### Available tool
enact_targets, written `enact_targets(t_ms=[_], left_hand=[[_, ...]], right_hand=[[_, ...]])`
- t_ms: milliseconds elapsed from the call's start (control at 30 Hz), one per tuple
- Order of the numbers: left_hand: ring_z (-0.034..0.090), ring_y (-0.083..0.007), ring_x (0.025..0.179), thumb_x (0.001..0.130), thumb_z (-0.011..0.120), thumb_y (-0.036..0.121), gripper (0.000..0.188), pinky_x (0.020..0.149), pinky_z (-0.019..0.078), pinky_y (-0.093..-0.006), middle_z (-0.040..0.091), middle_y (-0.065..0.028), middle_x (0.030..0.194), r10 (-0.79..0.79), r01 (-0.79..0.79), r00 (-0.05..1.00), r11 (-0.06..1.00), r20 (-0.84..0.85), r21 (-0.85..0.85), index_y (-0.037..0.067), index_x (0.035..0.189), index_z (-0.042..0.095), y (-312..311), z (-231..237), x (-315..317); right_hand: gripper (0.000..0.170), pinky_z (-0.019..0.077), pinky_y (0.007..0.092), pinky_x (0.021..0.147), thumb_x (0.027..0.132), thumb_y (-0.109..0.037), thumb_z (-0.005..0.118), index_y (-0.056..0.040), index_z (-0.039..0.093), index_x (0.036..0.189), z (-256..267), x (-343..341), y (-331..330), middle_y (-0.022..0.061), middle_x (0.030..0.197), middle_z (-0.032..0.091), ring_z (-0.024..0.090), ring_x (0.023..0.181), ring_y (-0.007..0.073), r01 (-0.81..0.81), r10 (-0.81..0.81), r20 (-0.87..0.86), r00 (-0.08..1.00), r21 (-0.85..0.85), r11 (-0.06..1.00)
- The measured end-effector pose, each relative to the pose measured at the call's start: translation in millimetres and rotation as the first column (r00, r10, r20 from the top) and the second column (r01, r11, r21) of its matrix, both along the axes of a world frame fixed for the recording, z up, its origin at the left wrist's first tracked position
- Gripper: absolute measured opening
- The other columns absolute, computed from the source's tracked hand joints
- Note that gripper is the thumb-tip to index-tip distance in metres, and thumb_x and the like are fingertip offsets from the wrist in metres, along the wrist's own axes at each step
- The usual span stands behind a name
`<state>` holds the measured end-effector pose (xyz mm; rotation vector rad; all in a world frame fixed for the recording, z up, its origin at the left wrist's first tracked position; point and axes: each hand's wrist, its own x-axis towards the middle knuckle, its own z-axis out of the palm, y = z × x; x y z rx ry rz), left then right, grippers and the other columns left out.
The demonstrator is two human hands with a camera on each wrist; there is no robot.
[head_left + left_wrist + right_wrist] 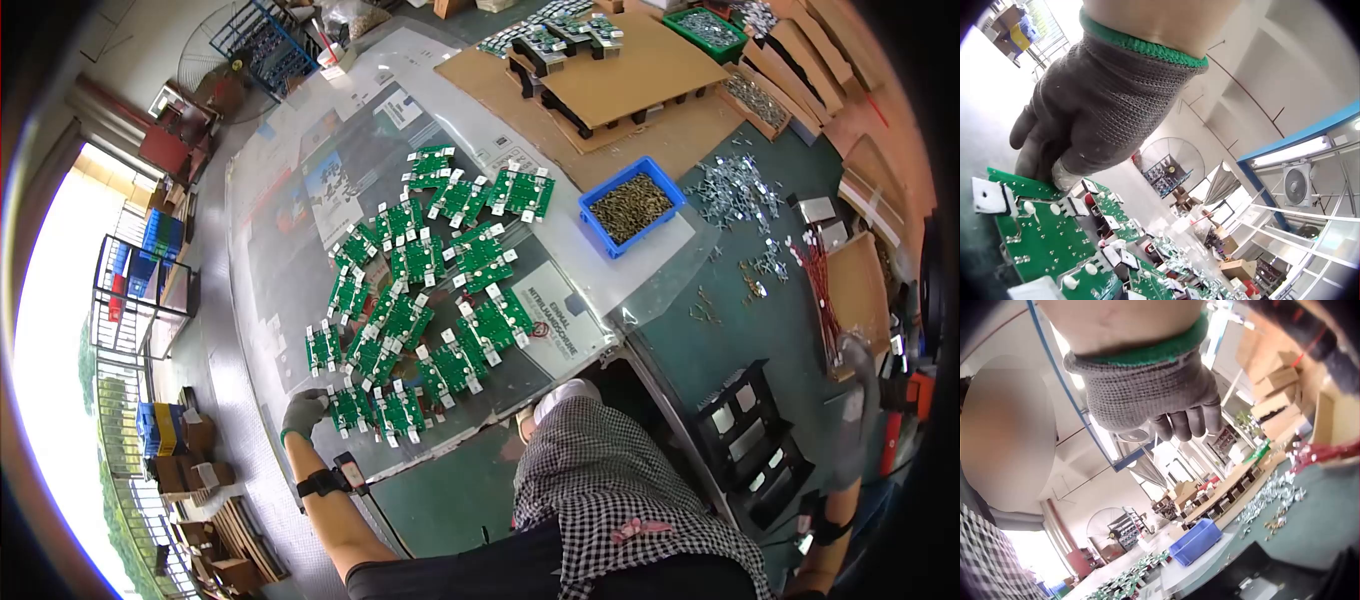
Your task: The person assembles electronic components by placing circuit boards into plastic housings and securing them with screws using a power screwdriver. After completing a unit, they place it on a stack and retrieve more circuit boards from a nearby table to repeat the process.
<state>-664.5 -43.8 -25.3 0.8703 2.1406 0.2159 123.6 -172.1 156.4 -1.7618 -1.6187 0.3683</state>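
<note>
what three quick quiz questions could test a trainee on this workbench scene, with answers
1. True or false: the left hand, in a grey glove, is nearer to the green rectangular circuit boards than to the blue rectangular plastic tray.

2. What fills the tray?
a) coiled red wires
b) small brass-coloured metal pieces
c) flat white cardboard strips

3. Fill in the blank: the grey knitted glove on the right hand has a ____ cuff.

Key: 1 true; 2 b; 3 green
</note>
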Motion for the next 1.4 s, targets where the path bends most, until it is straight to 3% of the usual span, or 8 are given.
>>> enact_targets(t_ms=[333,500,567,767,867,1033,1267,1400], left_hand=[[0.065,-0.0172,0.071,0.087,0.066,0.009,0.028,0.064,0.0538,-0.0282,0.069,-0.0087,0.089,0.014,-0.158,0.932,0.916,0.363,0.37,-0.005,0.112,0.063,-41,-1,7],[0.061,-0.014,0.067,0.077,0.065,0.002,0.017,0.062,0.0495,-0.0269,0.066,-0.0068,0.078,-0.159,0.26,0.966,0.617,-0.205,0.743,-0.002,0.093,0.066,-41,81,44],[0.062,-0.019,0.065,0.072,0.064,0.003,0.018,0.062,0.0488,-0.0318,0.066,-0.01,0.075,-0.059,0.511,0.813,0.548,-0.579,0.662,0.001,0.09,0.065,-49,137,110],[0.061,-0.0333,0.085,0.082,0.063,0.009,0.011,0.078,0.0477,-0.0416,0.062,-0.0109,0.091,-0.194,0.828,0.523,-0.113,-0.83,0.549,0.007,0.091,0.057,-61,211,257],[0.062,-0.0294,0.087,0.083,0.06,0.006,0.01,0.091,0.047,-0.0448,0.059,-0.0076,0.089,-0.036,0.754,0.415,-0.546,-0.909,0.366,0.007,0.092,0.056,-77,209,346],[0.062,-0.0222,0.086,0.078,0.065,0.006,0.021,0.089,0.0462,-0.0452,0.058,-0.0037,0.09,-0.083,0.385,0.304,-0.9,-0.949,0.202,0.014,0.096,0.058,-126,182,474],[0.063,-0.009,0.081,0.082,0.066,0.01,0.023,0.088,0.0489,-0.0305,0.053,0.0038,0.091,-0.081,0.097,0.201,-0.99,-0.976,0.103,0.017,0.098,0.051,-157,156,587],[0.062,-0.008,0.082,0.083,0.063,0.014,0.018,0.091,0.0479,-0.0304,0.054,0.0056,0.091,-0.131,0.081,0.15,-0.986,-0.98,0.145,0.019,0.099,0.055,-151,142,606]], right_hand=[[0.055,0.041,0.0436,0.097,0.094,-0.041,0.043,0.0032,0.05,0.125,26,-13,-117,0.0222,0.121,0.05,0.053,0.111,0.0353,-0.13,0.091,0.409,0.908,0.067,0.989],[0.05,0.0452,0.047,0.084,0.094,-0.043,0.045,0.0036,0.053,0.111,49,-51,-170,0.0247,0.105,0.055,0.056,0.098,0.0413,-0.237,0.15,0.583,0.799,0.075,0.969],[0.051,0.046,0.0477,0.081,0.093,-0.045,0.046,0.0027,0.054,0.108,53,-60,-191,0.0231,0.1,0.057,0.057,0.093,0.0411,-0.23,0.104,0.572,0.814,0.151,0.961],[0.035,0.048,0.0457,0.083,0.075,-0.022,0.065,-0.006,0.061,0.106,58,-77,-202,0.0134,0.097,0.064,0.061,0.094,0.0346,-0.25,0.127,0.449,0.884,0.228,0.941],[0.034,0.0487,0.0432,0.083,0.081,-0.024,0.065,-0.0066,0.062,0.11,48,-70,-192,0.0129,0.099,0.064,0.062,0.095,0.0308,-0.292,0.185,0.412,0.892,0.215,0.932],[0.04,0.0492,0.0427,0.079,0.09,-0.037,0.059,-0.0028,0.062,0.111,27,-47,-176,0.0152,0.098,0.065,0.064,0.093,0.033,-0.187,0.178,0.065,0.982,0.171,0.967],[0.046,0.0507,0.0388,0.075,0.086,-0.043,0.064,-0.0023,0.065,0.107,10,10,-179,0.0134,0.087,0.068,0.067,0.084,0.0281,-0.008,-0.068,-0.122,0.99,-0.533,0.846],[0.032,0.0511,0.0427,0.074,0.087,-0.03,0.06,-0.0053,0.06,0.107,-10,17,-189,0.0138,0.095,0.065,0.066,0.084,0.0293,0.093,-0.076,0.078,0.994,-0.246,0.965]])
